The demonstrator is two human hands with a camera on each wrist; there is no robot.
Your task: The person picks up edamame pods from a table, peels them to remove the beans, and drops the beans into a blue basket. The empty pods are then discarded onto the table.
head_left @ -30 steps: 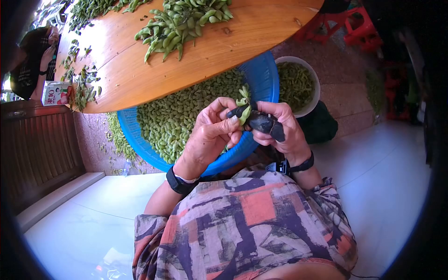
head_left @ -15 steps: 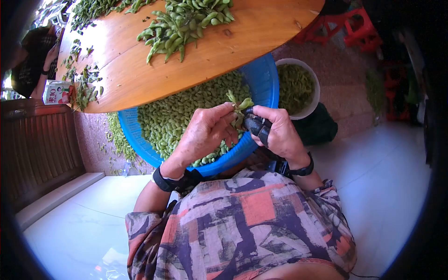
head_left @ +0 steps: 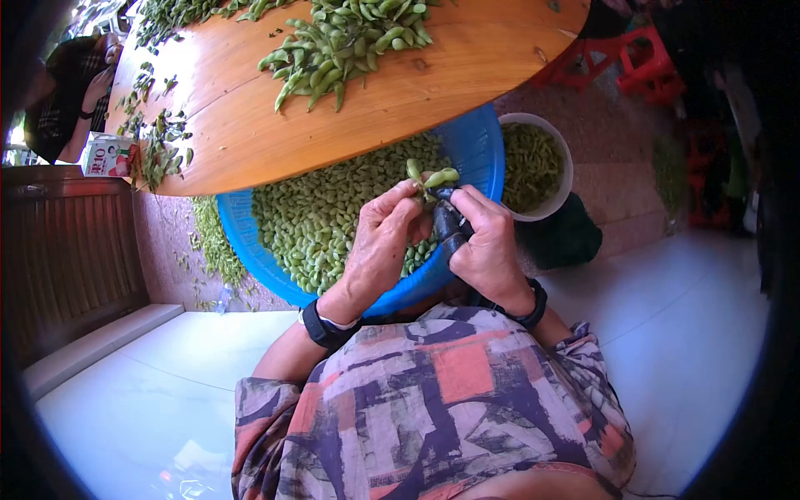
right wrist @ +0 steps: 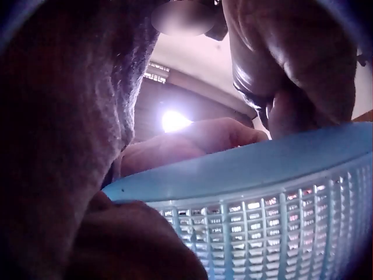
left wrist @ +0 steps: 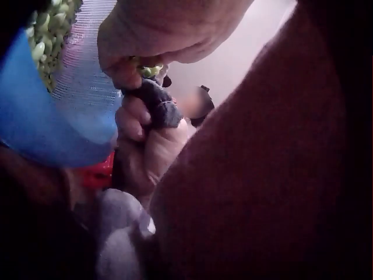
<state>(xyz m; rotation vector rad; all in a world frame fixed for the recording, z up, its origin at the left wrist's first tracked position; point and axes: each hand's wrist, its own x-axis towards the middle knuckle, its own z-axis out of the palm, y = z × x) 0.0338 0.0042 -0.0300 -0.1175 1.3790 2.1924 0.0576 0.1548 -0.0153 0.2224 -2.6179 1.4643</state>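
In the head view, a small sprig of green soybean pods [head_left: 440, 177] sticks up between both hands, above a blue basket [head_left: 487, 154] holding many green beans [head_left: 308, 212]. My left hand [head_left: 379, 242] pinches the sprig's base between thumb and fingertips. Dark coverings [head_left: 447, 223] wrap the thumb and a finger of my right hand [head_left: 493, 254], whose fingertips hold the sprig from the other side. In the left wrist view the hands meet around a bit of green pod [left wrist: 152, 71]. The right wrist view has the basket's mesh side [right wrist: 262, 221] close by.
A wooden table [head_left: 225, 150] overhangs the basket's far side and bears a pile of pods [head_left: 342, 54]. To the right stand a white bucket [head_left: 567, 179] of green pieces and red stools [head_left: 650, 71]. A carton [head_left: 107, 156] and another person [head_left: 71, 100] are at left.
The left fingers have moved off the dark-covered finger to the sprig's base. My right hand has turned, its back now facing up, and the pods lean more to the right.
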